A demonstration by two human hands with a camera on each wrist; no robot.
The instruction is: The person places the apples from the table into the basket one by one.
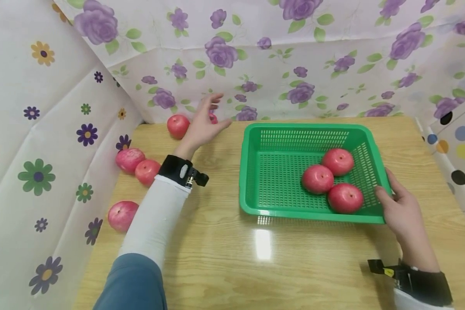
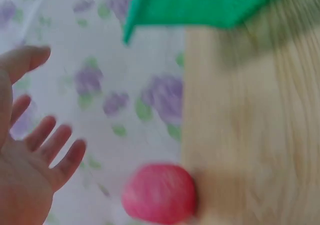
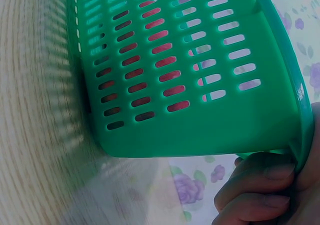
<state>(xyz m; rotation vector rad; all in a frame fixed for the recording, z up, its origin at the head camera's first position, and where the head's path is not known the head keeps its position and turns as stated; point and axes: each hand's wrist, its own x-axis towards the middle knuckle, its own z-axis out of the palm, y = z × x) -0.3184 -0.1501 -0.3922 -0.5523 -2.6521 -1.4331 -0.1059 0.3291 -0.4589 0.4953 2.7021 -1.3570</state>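
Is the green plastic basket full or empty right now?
Partly filled: the basket holds three red fruits toward its right end; its left floor is bare.

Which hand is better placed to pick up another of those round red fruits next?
Probably the left hand: it's empty and near a red fruit, while the right hand grips the green plastic basket by its rim.

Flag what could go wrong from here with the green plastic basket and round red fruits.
The open left hand could bump the round red fruit beside its wrist and send it rolling. If the right hand tips the green plastic basket by its gripped rim, the three round red fruits bunched inside might roll.
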